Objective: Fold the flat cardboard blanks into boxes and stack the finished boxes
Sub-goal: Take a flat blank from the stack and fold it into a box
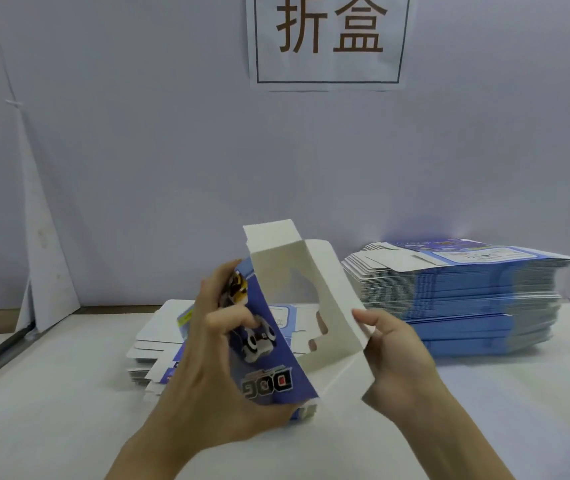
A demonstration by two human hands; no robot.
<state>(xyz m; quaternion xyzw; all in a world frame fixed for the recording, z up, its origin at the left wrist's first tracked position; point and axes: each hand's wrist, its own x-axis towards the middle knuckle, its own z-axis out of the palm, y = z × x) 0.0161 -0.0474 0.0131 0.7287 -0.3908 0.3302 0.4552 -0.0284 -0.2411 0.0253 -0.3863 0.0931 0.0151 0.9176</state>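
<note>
**Blank half opened in the air, ends not yet closed**

You hold one blank upright above the worktop, in the middle of the view, opened into a V. Your left hand grips the blue printed panel, its fingers curled round onto the printed face. Your right hand pinches the lower corner of the plain white panel, the one with the window cut-out, thumb on the near side and fingers clamped behind it. A white flap stands free at the top edge.

The step in hand looks like squaring the sleeve: the two panels are spread apart but do not yet form a tube. The next move probably calls for bringing the white panel round until the creases set square, then tucking the end flaps. Keep your pinch near the crease, since the card around the window looks weak and could buckle.

The tall stack of flat blanks lies on the worktop to your right. A low pile of flat pieces lies behind your left hand; whether they are worked pieces, you cannot tell from here.
</note>
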